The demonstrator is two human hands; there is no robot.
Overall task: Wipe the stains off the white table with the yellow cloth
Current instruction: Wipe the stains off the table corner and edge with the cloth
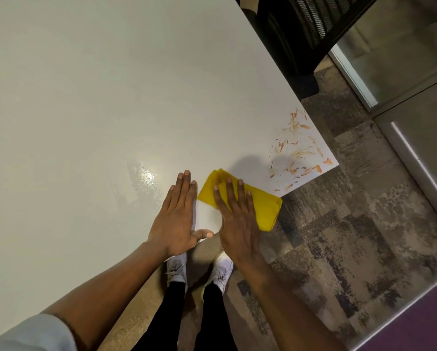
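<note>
A folded yellow cloth (263, 203) lies on the white table (98, 97) at its near edge, partly hanging over the edge. My right hand (235, 219) rests flat on the cloth, fingers straight and pressed down on it. Just left of it, my left hand (179, 216) lies flat on the bare tabletop with fingers extended, holding nothing. Orange-red smeared stains (301, 153) cover the table's near right corner, a short way beyond and right of the cloth.
A wet, shiny patch (144, 178) marks the tabletop left of my hands. A black mesh chair (301, 34) stands past the table's right edge. Patterned carpet (351, 211) and a glass partition (402, 59) lie to the right. My shoes (199, 269) are below the table edge.
</note>
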